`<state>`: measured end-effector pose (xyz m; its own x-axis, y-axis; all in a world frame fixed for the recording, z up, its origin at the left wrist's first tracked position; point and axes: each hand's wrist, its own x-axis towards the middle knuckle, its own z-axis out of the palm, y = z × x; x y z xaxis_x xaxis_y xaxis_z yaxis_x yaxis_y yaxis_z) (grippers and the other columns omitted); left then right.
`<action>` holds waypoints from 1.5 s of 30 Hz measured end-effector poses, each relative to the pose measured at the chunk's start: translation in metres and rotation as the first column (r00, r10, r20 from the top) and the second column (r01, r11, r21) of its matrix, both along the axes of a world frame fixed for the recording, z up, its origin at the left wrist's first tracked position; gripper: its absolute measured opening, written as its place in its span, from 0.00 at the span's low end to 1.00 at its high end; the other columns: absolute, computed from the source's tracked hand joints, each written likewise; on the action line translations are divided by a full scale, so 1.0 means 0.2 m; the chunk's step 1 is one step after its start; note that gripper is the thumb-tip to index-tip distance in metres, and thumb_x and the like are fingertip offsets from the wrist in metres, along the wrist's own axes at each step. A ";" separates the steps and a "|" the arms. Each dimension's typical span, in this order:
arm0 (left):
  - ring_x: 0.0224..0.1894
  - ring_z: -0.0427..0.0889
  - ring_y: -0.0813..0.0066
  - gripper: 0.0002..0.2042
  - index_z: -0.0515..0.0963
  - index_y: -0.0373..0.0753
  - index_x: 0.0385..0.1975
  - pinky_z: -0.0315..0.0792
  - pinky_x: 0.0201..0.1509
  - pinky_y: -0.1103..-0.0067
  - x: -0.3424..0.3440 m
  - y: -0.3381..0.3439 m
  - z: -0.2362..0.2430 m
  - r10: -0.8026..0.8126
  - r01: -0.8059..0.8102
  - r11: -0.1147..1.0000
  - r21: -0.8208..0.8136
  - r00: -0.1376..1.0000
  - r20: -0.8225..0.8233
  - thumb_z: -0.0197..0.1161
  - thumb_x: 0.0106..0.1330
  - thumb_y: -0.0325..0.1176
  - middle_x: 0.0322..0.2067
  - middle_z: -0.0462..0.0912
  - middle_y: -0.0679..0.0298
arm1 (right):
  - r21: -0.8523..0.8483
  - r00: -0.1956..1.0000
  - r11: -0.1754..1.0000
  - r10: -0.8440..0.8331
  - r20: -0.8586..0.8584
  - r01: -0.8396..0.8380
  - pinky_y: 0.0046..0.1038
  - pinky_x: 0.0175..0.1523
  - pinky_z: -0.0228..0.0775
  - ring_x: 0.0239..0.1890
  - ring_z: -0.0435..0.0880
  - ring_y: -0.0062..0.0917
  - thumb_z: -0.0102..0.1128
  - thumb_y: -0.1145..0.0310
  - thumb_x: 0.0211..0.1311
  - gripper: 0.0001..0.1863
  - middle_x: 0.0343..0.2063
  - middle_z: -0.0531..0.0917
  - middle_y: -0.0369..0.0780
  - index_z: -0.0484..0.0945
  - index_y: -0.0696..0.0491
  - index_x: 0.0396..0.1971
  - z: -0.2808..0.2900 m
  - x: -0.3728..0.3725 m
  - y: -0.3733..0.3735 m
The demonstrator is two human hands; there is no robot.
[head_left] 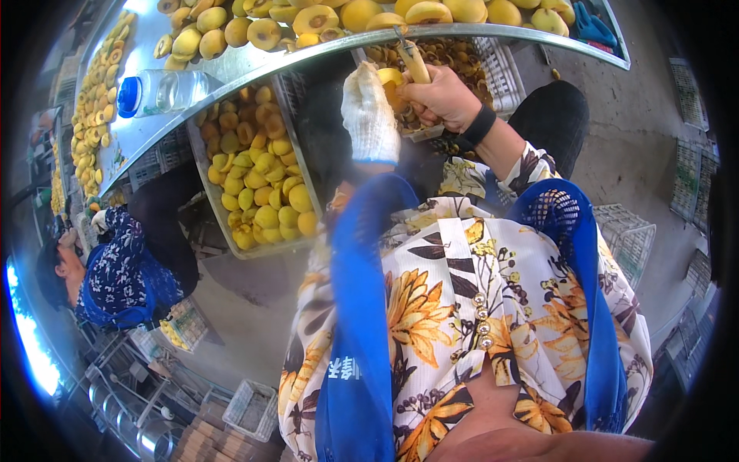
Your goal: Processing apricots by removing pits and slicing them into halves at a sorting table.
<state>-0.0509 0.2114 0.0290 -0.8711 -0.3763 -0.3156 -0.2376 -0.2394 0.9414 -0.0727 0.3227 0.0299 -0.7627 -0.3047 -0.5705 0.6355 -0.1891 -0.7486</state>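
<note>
My left hand (369,115), in a white knit glove, is closed around a yellow peach (390,83) just below the metal table's edge. My bare right hand (445,100), with a black band at the wrist, grips a tool with a pale wooden handle (414,61). The tool's narrow end points up toward the table edge, and its tip is too small to make out. My right fingers are close against the peach. Under both hands stands a white plastic crate (504,77) holding brown pits and scraps.
Halved and whole peaches (262,32) lie on the metal table (231,65). A clear bottle with a blue cap (165,93) and a blue glove (593,29) are there too. A crate of yellow peaches (265,189) stands to my left. Another person (127,262) sits farther left.
</note>
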 end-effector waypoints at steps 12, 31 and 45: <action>0.33 0.75 0.76 0.16 0.74 0.35 0.37 0.70 0.38 0.80 0.02 -0.05 -0.04 0.070 -0.073 0.980 -0.186 0.997 -0.022 0.52 0.63 0.43 0.31 0.78 0.61 | 0.716 0.805 0.698 0.422 -0.416 0.004 0.29 0.29 0.70 0.21 0.79 0.30 0.59 0.60 0.48 0.17 0.21 0.79 0.44 0.74 0.60 0.30 -0.14 -0.02 -0.09; 0.27 0.76 0.71 0.16 0.72 0.33 0.37 0.73 0.30 0.79 0.75 -1.47 -0.28 0.846 -0.780 0.495 -0.384 0.533 0.007 0.52 0.62 0.43 0.27 0.77 0.60 | 0.917 0.639 0.398 0.703 -0.312 0.010 0.40 0.36 0.68 0.31 0.75 0.48 0.55 0.65 0.47 0.13 0.26 0.77 0.53 0.73 0.55 0.33 -0.40 0.22 0.12; 0.40 0.74 0.57 0.21 0.70 0.45 0.49 0.70 0.42 0.69 1.14 -1.61 -0.66 0.579 0.565 0.207 -0.799 0.587 0.565 0.55 0.51 0.31 0.40 0.72 0.52 | 0.894 0.671 0.398 0.722 -0.166 -0.206 0.38 0.34 0.69 0.29 0.76 0.46 0.54 0.66 0.45 0.15 0.25 0.77 0.51 0.74 0.56 0.34 -0.23 0.26 0.19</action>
